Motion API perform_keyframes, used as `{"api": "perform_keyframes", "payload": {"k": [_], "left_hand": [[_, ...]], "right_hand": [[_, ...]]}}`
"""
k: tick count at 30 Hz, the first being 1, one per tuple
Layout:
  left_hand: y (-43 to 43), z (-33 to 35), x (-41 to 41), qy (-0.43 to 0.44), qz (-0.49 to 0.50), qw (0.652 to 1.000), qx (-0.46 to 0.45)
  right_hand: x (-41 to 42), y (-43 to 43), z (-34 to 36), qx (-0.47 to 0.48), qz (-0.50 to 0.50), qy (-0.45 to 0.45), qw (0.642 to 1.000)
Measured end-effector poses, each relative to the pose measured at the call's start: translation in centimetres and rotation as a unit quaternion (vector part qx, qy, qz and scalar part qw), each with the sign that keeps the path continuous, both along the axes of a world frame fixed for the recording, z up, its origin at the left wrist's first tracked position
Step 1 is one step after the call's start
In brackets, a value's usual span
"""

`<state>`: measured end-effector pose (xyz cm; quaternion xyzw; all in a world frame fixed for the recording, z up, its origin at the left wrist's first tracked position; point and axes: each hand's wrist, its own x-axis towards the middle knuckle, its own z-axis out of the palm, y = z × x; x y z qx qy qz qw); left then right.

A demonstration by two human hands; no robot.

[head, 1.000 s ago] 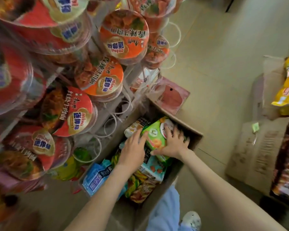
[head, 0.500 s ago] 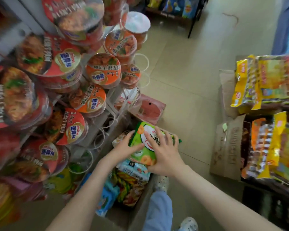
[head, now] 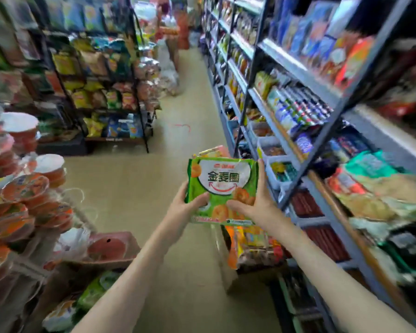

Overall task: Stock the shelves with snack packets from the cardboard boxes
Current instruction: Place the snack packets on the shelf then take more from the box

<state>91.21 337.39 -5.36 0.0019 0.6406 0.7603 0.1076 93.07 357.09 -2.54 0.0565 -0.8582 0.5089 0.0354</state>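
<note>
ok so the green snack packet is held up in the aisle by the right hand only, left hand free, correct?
No: the left hand also grips the green snack packet, at its lower left; the right hand holds its right side. It is held up in the aisle, as the head view shows.

On my feed, the green foil snack packet carries a white oval panel with black characters and a red curved arrow beneath them. Orange round biscuits are printed across its lower half. The smooth shop floor reads pale beige with one thin red squiggle on it, and the tall metal shelving frame is grey-blue. To my left I see the stacked round noodle bowls in orange-red and white, above a brown cardboard box whose flap shows a reddish print.
</note>
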Motion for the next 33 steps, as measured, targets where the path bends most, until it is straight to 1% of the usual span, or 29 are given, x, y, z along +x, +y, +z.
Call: {"api": "perform_keyframes", "payload": {"k": [2, 4, 8, 10, 11, 12, 15, 18, 19, 20, 22, 24, 26, 30, 32, 33], "left_hand": [[5.6, 2.2, -0.2, 0.022, -0.044, 0.998, 0.024], [10.5, 4.2, -0.4, 0.048, -0.087, 0.995, 0.027], [19.2, 7.7, -1.2, 0.118, -0.167, 0.979, 0.006], [22.6, 9.7, -2.0, 0.159, -0.194, 0.968, -0.007], [24.3, 10.8, -2.5, 0.180, -0.212, 0.960, -0.015], [26.1, 11.9, -3.1, 0.201, -0.229, 0.952, -0.020], [31.2, 14.8, -5.6, 0.279, -0.269, 0.921, -0.042], [36.2, 16.6, -8.2, 0.357, -0.275, 0.889, -0.084], [37.9, 17.1, -9.1, 0.377, -0.278, 0.878, -0.098], [39.5, 17.5, -10.2, 0.390, -0.282, 0.870, -0.106], [42.9, 17.8, -12.4, 0.398, -0.300, 0.857, -0.130], [46.3, 18.0, -14.4, 0.396, -0.322, 0.844, -0.165], [49.3, 18.2, -15.8, 0.401, -0.340, 0.824, -0.210], [54.8, 17.4, -17.4, 0.396, -0.366, 0.784, -0.307], [56.6, 16.5, -17.4, 0.426, -0.363, 0.758, -0.335], [57.2, 16.0, -17.4, 0.462, -0.344, 0.742, -0.343]], "right_hand": [[1.3, 5.3, 2.4, 0.010, -0.024, 0.046, 0.999], [2.6, 10.1, 4.8, 0.002, -0.049, 0.096, 0.994], [5.6, 18.1, 8.5, 0.062, -0.093, 0.176, 0.978], [6.7, 21.1, 10.3, 0.059, -0.123, 0.203, 0.969], [7.1, 22.5, 11.0, 0.057, -0.154, 0.217, 0.962], [7.3, 24.1, 11.5, 0.060, -0.183, 0.233, 0.953], [7.2, 28.2, 13.0, 0.124, -0.262, 0.281, 0.915], [6.4, 32.0, 13.6, 0.224, -0.336, 0.322, 0.857], [6.0, 33.4, 13.6, 0.268, -0.351, 0.324, 0.837], [5.5, 34.6, 13.7, 0.300, -0.362, 0.315, 0.825], [4.2, 36.8, 13.8, 0.323, -0.391, 0.265, 0.820], [2.7, 38.9, 13.7, 0.304, -0.425, 0.197, 0.830], [0.8, 41.1, 13.8, 0.277, -0.459, 0.142, 0.832], [-2.3, 44.7, 13.5, 0.248, -0.514, 0.105, 0.814], [-2.9, 45.8, 12.9, 0.234, -0.535, 0.100, 0.806], [-3.1, 46.2, 12.6, 0.219, -0.549, 0.103, 0.800]]}}
